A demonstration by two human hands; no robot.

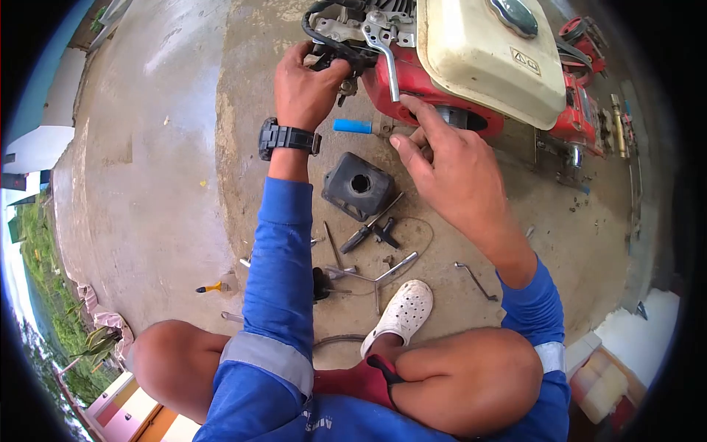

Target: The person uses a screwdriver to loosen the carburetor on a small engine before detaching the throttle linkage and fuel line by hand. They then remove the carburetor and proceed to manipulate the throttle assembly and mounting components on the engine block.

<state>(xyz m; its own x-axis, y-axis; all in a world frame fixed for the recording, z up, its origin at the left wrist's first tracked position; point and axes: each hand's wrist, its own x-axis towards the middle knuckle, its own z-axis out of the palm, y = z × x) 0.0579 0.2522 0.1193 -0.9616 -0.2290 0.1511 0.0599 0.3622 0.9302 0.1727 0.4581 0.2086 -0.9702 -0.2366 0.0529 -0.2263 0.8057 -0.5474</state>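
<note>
A red engine (412, 88) with a cream fuel tank (486, 59) stands on the concrete floor ahead of me. My left hand (309, 85), with a black watch on its wrist, grips a black part by the carburettor at the engine's left side. My right hand (449, 166) hovers near the engine's round opening, index finger pointing at it, thumb and fingers pinched close; whether something small sits between them I cannot tell. A blue-handled tool (353, 126) lies between the hands.
A black air-filter housing (359, 186) lies on the floor below the hands. Screwdrivers and wrenches (372, 232) are scattered near my white clog (405, 311). A yellow-handled tool (210, 287) lies at left. More red machinery (585, 110) stands at right.
</note>
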